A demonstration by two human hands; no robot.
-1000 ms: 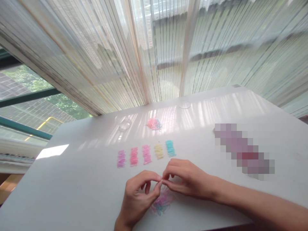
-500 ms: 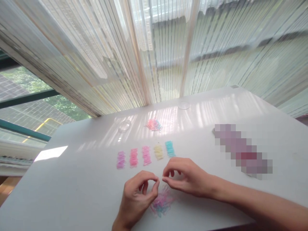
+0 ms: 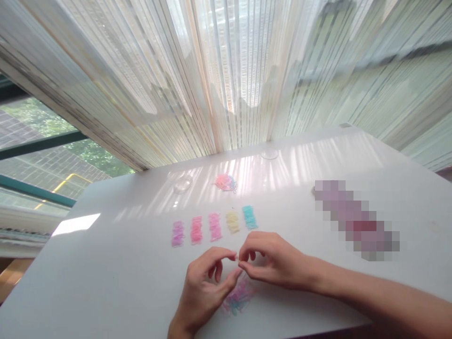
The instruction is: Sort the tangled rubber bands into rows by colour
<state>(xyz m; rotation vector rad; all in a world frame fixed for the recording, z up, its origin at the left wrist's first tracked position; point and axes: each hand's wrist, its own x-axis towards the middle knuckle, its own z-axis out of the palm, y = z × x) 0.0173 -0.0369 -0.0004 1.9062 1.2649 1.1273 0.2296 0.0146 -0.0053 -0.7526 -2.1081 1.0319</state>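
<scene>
Green-framed window (image 3: 42,144) far left; outside it, foliage (image 3: 102,156), brickwork (image 3: 42,162) and a bent yellow rail (image 3: 72,174). Brown wooden piece (image 3: 16,278) low at left edge, cut off by frame. Sheer striped curtain (image 3: 165,70) hangs across the back, wide, daylight coming through.

White table (image 3: 116,282) fills the lower view, smooth; sharp sunlight patch (image 3: 76,224) near its left edge, streaky light along the back. Clear round item (image 3: 183,184) towards back left, glassy or plastic, can't tell which.

Row of small bundles mid-table, thin elastic-looking bands: purple bundle (image 3: 178,234) first, then coral-pink bundle (image 3: 196,230). Left hand (image 3: 203,285) below these, thumb and index finger parted, other fingers curled, grip loose. Pink bundle (image 3: 214,227) next in row; mixed pink-blue heap (image 3: 226,182) behind, towards back edge. Yellow bundle (image 3: 232,221) follows.

Loose multicolour pile (image 3: 239,296) lies on table below the meeting fingertips, partly covered by left hand. Turquoise bundle (image 3: 250,217) ends the row. Clear disc (image 3: 269,154) near back edge.

Right hand (image 3: 271,259) just below turquoise, thumb and index tips drawn together beside left fingertips; too small to tell whether a band is pinched. Pixelated purple-red strip (image 3: 356,221) slants across table's right side, contents unreadable. Grey patch (image 3: 344,125) at far back corner.
</scene>
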